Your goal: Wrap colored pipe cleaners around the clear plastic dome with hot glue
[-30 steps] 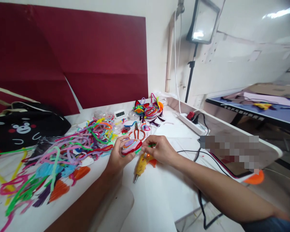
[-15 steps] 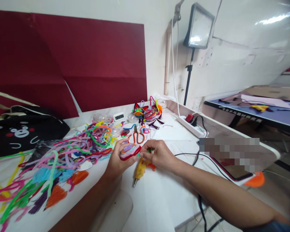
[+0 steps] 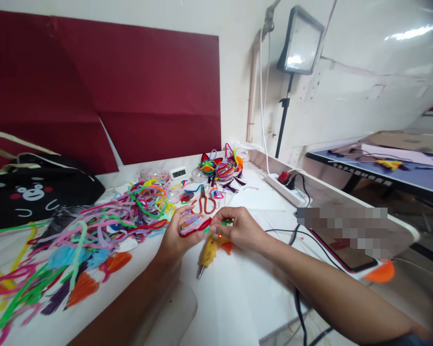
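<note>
My left hand [image 3: 178,233] is closed around a round craft piece wound with pipe cleaners [image 3: 194,225] in purple, orange, pink and red. At its right edge, the fingers of my right hand [image 3: 236,226] pinch a green pipe cleaner [image 3: 226,222], whose end meets the red rim. Just below both hands a yellow glue gun [image 3: 210,250] lies on the table, its metal nozzle pointing toward me. Orange-handled scissors [image 3: 209,205] rest just beyond the craft piece. Part of the piece is hidden by my fingers.
A heap of pipe cleaners [image 3: 104,230] and tassels [image 3: 82,290] covers the left side. Decorated craft pieces [image 3: 223,169] and a small digital timer [image 3: 178,173] stand at the back. A power strip [image 3: 287,190], black cables [image 3: 295,235] and a tablet-like device [image 3: 346,250] are at right.
Both hands stay almost in place, holding the craft piece and the green pipe cleaner. The view has shifted slightly.
</note>
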`<state>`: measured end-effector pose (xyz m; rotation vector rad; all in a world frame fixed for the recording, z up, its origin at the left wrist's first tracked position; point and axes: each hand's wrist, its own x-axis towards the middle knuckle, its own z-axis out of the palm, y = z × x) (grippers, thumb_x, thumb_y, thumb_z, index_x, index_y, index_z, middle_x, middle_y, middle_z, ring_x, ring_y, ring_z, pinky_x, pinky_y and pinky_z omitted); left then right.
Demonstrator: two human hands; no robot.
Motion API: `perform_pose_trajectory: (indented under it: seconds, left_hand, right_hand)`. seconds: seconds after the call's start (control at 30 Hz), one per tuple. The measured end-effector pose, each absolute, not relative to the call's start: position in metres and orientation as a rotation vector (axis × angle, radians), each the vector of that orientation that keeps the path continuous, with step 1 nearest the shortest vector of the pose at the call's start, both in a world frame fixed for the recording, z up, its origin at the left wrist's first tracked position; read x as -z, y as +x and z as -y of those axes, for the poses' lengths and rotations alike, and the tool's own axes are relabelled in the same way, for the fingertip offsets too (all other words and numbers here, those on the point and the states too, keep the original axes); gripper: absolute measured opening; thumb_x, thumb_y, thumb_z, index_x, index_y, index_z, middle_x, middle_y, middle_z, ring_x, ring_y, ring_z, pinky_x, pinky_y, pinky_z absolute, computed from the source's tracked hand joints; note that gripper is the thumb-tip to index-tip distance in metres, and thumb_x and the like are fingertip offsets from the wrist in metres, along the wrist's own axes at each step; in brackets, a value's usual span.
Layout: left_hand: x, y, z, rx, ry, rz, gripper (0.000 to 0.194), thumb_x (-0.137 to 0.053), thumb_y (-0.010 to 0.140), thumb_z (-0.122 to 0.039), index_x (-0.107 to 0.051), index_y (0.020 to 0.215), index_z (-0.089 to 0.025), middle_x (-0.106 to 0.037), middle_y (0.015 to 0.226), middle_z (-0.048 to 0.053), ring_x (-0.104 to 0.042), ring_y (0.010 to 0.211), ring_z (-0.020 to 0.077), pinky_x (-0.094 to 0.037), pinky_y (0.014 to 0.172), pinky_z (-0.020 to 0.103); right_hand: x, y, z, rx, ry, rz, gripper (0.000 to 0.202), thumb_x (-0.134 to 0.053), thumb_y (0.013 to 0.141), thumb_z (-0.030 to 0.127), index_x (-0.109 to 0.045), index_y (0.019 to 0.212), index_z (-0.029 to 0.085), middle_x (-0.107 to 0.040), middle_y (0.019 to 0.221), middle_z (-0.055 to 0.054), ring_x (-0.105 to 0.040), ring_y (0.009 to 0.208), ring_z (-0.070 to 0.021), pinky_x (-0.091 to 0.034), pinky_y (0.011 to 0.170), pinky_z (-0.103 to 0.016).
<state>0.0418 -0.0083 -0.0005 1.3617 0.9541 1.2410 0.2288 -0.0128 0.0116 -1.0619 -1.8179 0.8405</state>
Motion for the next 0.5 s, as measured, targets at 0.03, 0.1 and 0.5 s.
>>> perform_pose_trajectory:
  seconds: [0.03,0.1,0.5]
  left_hand:
    - [0.0008,0.0421,0.0085,-1.248,1.351,-0.951,0.07,-0.082,0.057,-0.029,-0.05,0.119,-0.023,-0.069,0.103,0.006,-0.067,0.094,0.0243,-0.05,0.082,0.034]
    - [0.0009,0.0423,0.0089,-1.245,1.354,-0.952,0.071,-0.082,0.057,-0.029,-0.05,0.12,-0.022,-0.068,0.105,0.006,-0.067,0.093,0.024,-0.05,0.081,0.033]
    - [0.0082,0.0325,0.0,-1.153,1.415,-0.784,0.073,-0.082,0.06,-0.032,-0.047,0.123,-0.024,-0.068,0.109,0.008,-0.068,0.097,0.0278,-0.052,0.082,0.036]
  right_hand:
    - [-0.0119,0.2291,0.0131,-0.843,-1.066,1.821,0.007,-0.067,0.076,0.019,-0.069,0.077,0.013,-0.066,0.069,-0.001,-0.056,0.065,-0.0129,-0.042,0.064,-0.024]
    - [-0.0125,0.2293,0.0141,-0.841,-1.072,1.821,0.006,-0.067,0.075,0.019,-0.069,0.077,0.013,-0.066,0.069,-0.001,-0.056,0.065,-0.0129,-0.042,0.064,-0.024]
    - [-0.0118,0.237,0.0093,-1.017,-1.052,1.703,0.045,-0.08,0.063,0.031,-0.061,0.102,0.017,-0.06,0.092,-0.001,-0.055,0.075,-0.0135,-0.045,0.069,-0.026]
